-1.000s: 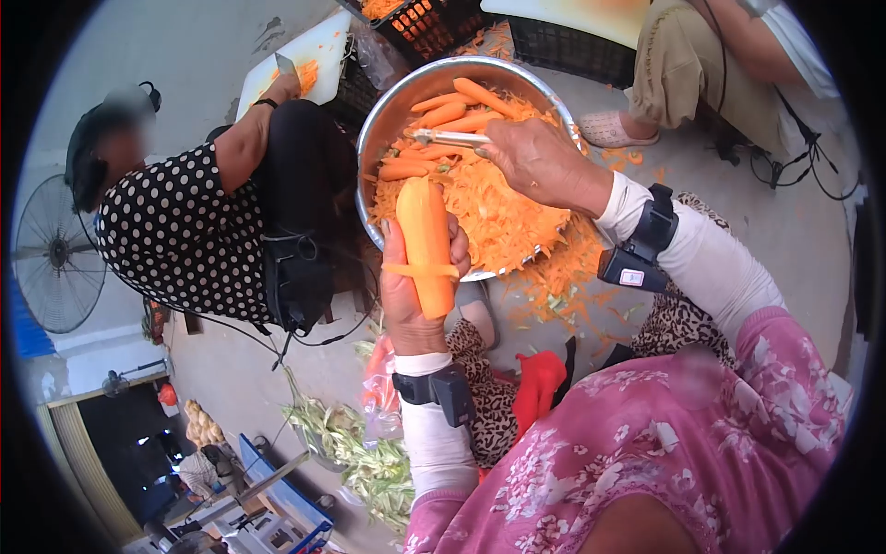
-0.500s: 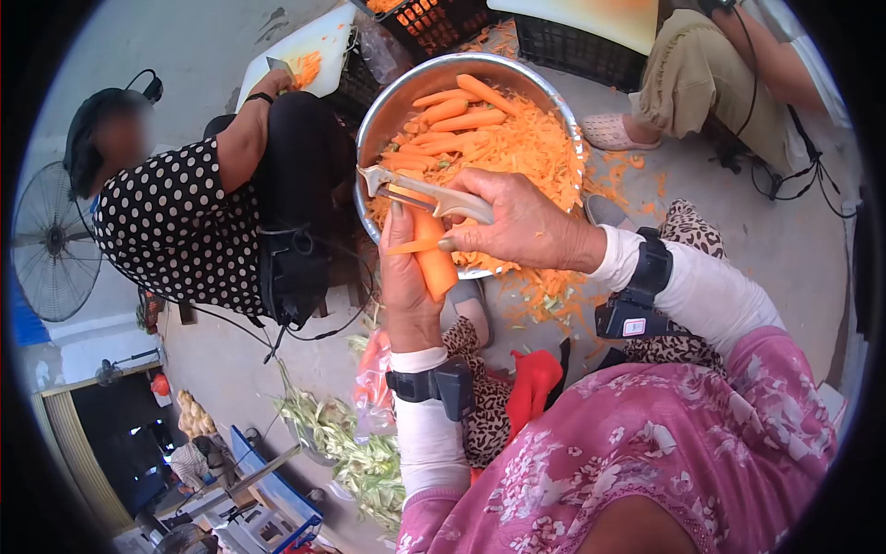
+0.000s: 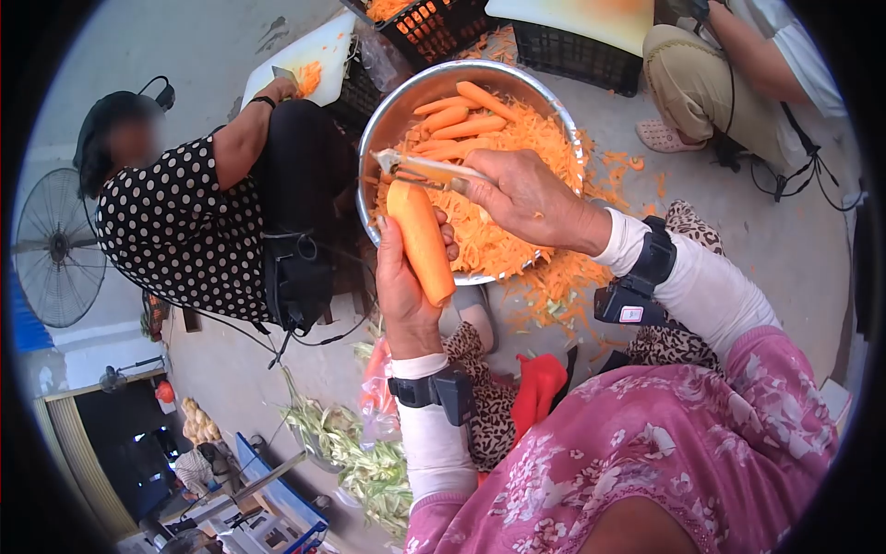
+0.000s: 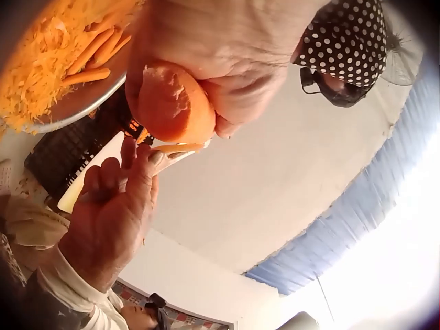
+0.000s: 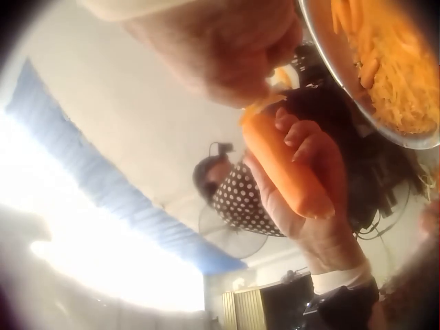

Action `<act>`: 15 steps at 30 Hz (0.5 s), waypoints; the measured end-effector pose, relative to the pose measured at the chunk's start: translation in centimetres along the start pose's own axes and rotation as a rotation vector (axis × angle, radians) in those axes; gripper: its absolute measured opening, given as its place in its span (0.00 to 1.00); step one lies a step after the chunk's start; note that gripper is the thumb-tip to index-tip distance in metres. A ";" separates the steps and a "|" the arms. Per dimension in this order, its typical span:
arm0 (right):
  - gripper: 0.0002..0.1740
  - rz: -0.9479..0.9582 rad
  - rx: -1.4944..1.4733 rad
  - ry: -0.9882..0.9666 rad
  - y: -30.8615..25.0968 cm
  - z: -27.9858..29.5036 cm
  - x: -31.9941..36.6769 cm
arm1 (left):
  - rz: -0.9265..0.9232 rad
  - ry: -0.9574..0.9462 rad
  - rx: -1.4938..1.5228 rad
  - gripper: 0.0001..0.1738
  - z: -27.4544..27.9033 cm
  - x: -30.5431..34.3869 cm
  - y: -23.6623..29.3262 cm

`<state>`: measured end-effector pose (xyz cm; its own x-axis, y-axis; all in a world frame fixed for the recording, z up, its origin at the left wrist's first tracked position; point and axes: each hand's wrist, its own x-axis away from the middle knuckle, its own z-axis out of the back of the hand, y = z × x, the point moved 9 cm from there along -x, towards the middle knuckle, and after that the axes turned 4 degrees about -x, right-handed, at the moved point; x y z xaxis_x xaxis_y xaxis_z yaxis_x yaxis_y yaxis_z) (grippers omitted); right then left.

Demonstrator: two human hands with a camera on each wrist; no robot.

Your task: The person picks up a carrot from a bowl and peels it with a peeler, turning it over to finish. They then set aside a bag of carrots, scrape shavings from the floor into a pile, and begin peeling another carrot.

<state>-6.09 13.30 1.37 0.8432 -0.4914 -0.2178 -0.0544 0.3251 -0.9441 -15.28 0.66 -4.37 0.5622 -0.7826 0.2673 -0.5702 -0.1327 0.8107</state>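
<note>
My left hand [image 3: 406,286] grips a thick orange carrot [image 3: 422,240], held tilted over the near rim of a metal bowl [image 3: 388,106]. My right hand [image 3: 521,198] holds a pale-handled peeler [image 3: 420,169] with its blade at the carrot's far tip. The bowl holds whole peeled carrots [image 3: 461,115] on a heap of orange peelings [image 3: 503,198]. In the left wrist view the carrot's cut end [image 4: 168,103] shows, with the right hand [image 4: 113,213] just below it. In the right wrist view the left hand's fingers [image 5: 313,155] wrap the carrot [image 5: 282,165].
A person in a polka-dot top [image 3: 175,231] sits at left by a white cutting board [image 3: 309,60]. Another seated person [image 3: 720,65] is at top right. Black crates [image 3: 434,23] stand behind the bowl. Peelings [image 3: 563,277] litter the floor; green husks [image 3: 365,462] lie below. A fan [image 3: 55,249] stands far left.
The peeler went from over the bowl back onto the carrot's middle, then forward to its far tip. A loose strip of peel seen earlier on the carrot is gone.
</note>
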 end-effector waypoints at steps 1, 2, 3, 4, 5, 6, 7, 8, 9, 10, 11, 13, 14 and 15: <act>0.15 0.000 -0.002 -0.004 -0.1 -0.3 0.2 | 0.011 -0.024 0.047 0.29 -0.4 0.1 0.0; 0.15 0.080 0.018 -0.038 -0.8 -0.8 0.5 | 0.021 -0.048 0.093 0.29 -0.8 0.2 0.1; 0.15 0.159 0.039 -0.070 -1.5 -1.3 0.6 | 0.021 -0.046 0.092 0.29 -0.8 0.2 0.2; 0.15 0.157 0.037 -0.070 -1.1 -1.5 0.6 | 0.035 -0.043 0.112 0.29 -0.8 0.2 0.1; 0.16 0.140 0.111 -0.044 -0.3 -1.6 0.6 | 0.053 -0.040 0.132 0.29 -0.8 0.1 -0.1; 0.16 0.123 0.186 -0.019 0.1 -1.6 0.5 | 0.058 -0.037 0.131 0.29 -0.7 0.0 -0.1; 0.16 0.119 0.185 -0.020 0.3 -1.5 0.4 | 0.083 -0.048 0.153 0.29 -0.6 -0.1 -0.3; 0.16 0.068 0.223 -0.009 0.8 -1.0 0.1 | 0.106 -0.060 0.174 0.29 -0.6 -0.1 -0.5; 0.16 0.020 0.264 0.002 1.2 -0.6 -0.3 | 0.103 -0.061 0.175 0.29 -0.5 -0.4 -0.5; 0.16 0.023 0.266 0.002 0.9 -0.3 -0.5 | 0.124 -0.068 0.202 0.28 -0.5 -0.6 -0.9; 0.16 -0.021 0.271 -0.008 1.1 -0.2 -0.6 | 0.146 -0.076 0.228 0.28 -0.7 -0.8 -1.1; 0.16 -0.067 0.274 -0.012 1.5 0.0 -0.8 | 0.138 -0.066 0.190 0.29 -1.0 -0.8 -0.9; 0.16 0.000 0.313 0.035 1.3 0.3 -0.8 | 0.131 -0.053 0.156 0.29 -1.0 -0.7 -0.8; 0.15 0.065 0.351 0.079 0.9 0.7 -0.9 | 0.134 -0.053 0.157 0.29 -1.2 -0.6 -0.8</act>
<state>-6.54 14.60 0.85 0.7994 -0.5170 -0.3060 0.0918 0.6086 -0.7882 -14.48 1.95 -4.53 0.4453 -0.8299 0.3363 -0.7262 -0.1150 0.6778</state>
